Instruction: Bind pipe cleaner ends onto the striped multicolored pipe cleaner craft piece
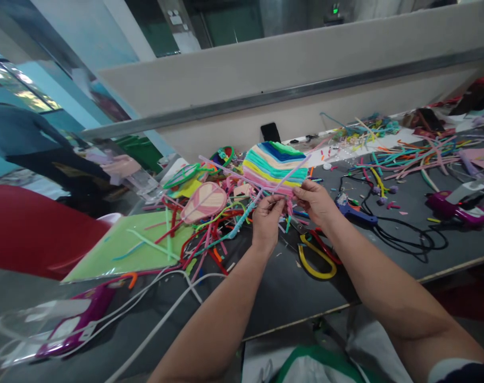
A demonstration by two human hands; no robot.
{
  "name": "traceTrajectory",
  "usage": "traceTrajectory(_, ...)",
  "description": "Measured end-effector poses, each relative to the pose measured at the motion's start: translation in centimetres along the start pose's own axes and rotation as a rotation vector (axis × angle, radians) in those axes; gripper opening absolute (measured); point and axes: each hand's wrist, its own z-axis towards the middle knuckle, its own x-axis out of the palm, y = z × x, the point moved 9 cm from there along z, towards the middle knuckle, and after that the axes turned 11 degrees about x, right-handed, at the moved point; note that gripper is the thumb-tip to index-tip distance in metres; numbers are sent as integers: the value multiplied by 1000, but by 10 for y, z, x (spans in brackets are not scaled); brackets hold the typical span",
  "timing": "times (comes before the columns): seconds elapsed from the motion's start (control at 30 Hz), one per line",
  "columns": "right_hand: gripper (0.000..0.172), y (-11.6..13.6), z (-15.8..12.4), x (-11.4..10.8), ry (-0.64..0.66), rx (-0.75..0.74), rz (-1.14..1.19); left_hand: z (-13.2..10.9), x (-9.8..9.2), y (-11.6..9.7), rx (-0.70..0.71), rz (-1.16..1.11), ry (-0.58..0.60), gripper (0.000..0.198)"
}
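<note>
Both of my hands meet at the lower edge of a striped pipe-cleaner piece (276, 165), banded in blue, green, teal, cream, yellow and pink. My left hand (268, 218) pinches its pink lower end, thumb against fingers. From the right, my right hand (311, 199) grips the same pink edge with thumb and fingertips. Loose pink and lilac pipe cleaners stick out sideways around the piece. Just below my right hand lie scissors with yellow and red handles (317, 261). A pink-and-cream oval piece (205, 202) lies left of my left hand.
Pipe cleaners (421, 159) are heaped across the dark table (306, 298). A blue glue gun (356, 211) with a black cord lies at right. Purple power strips (461, 210) sit at both sides. A phone (270, 133) leans on the partition; a person (38, 143) stands far left.
</note>
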Motion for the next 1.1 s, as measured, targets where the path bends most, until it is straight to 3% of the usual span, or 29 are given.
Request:
traceTrajectory(0.73, 26, 3, -4, 10, 78, -45, 54, 3, 3, -7, 115, -14, 51, 11)
traceTrajectory(1.1, 23, 7, -7, 12, 83, -61, 44, 1, 7, -7, 83, -96, 66, 10)
